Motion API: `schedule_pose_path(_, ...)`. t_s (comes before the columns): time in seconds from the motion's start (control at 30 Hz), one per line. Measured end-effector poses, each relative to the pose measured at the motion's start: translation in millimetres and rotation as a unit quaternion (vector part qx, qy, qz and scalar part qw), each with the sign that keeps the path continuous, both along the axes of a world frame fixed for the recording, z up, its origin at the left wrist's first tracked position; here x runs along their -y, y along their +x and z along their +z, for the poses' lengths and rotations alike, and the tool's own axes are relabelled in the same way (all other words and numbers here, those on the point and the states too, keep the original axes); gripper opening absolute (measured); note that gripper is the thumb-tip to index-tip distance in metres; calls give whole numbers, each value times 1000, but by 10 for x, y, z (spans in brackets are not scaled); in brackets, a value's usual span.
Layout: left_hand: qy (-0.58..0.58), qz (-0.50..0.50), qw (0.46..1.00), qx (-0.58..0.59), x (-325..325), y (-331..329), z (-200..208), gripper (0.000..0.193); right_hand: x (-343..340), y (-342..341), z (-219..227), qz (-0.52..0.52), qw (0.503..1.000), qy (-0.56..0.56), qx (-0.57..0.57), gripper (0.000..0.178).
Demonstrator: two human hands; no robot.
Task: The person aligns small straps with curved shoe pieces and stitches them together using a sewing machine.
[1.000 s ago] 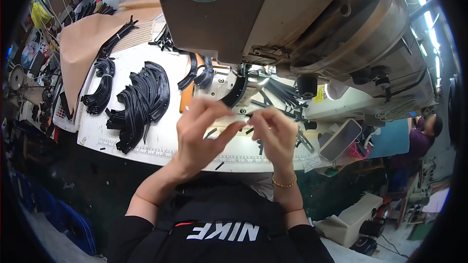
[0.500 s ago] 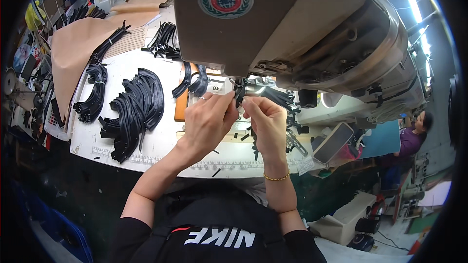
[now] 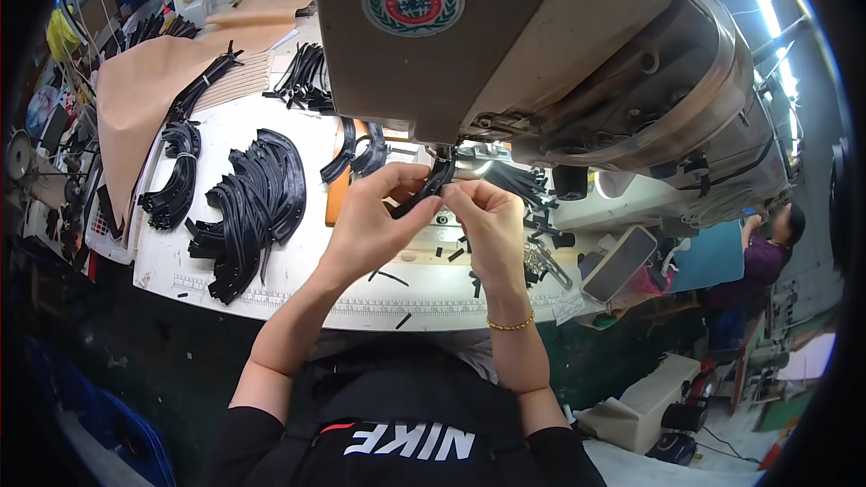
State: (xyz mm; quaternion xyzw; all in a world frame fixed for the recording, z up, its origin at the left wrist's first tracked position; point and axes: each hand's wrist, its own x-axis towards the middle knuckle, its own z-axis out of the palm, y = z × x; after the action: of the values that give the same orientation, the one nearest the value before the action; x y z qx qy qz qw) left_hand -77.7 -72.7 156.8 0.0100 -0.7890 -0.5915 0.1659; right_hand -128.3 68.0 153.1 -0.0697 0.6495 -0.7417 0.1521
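A curved black strip (image 3: 438, 177) lies under the needle area of a sewing machine (image 3: 433, 81). My left hand (image 3: 374, 221) grips its near end, thumb on one side and fingers on the other. Close by on the right, my right hand (image 3: 489, 221) is closed in a pinch at the strip's right edge. The fingertips of that hand partly hide what they pinch. Part of the strip's far end is hidden by the machine head.
Curved black strips lie in a loose pile (image 3: 257, 203) on the white table, beside a tied bundle (image 3: 179, 176). More black strips (image 3: 514, 182) are right of the needle. A phone-like dark slab (image 3: 620, 263) rests at the right; a person (image 3: 767, 248) sits beyond.
My left hand has opened its grip wider and shifted slightly left and down, showing more of the strip. My right hand stays pinched near the needle. A thin black scrap now shows below my left hand.
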Motion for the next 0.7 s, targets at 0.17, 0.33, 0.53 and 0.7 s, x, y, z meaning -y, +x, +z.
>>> schedule_pose_path(0.17, 125, -48, 990, 50, 98, -95, -151, 26, 21, -7, -31, -5, 1000, -12, -11, 9)
schedule_pose_path(0.33, 158, -44, 984, 68, 83, -103, -148, 24, 6, 14, -9, -5, 1000, -16, -23, 10)
schedule_pose_path(0.53, 182, -13, 982, 43, 88, -136, -203, 18, -2, -5, -13, 12, 1000, -13, -22, 12)
schedule_pose_path(0.7, 168, 7, 984, 54, 47, -138, -112, 17, -21, -3, -8, 18, 1000, -14, -9, 11)
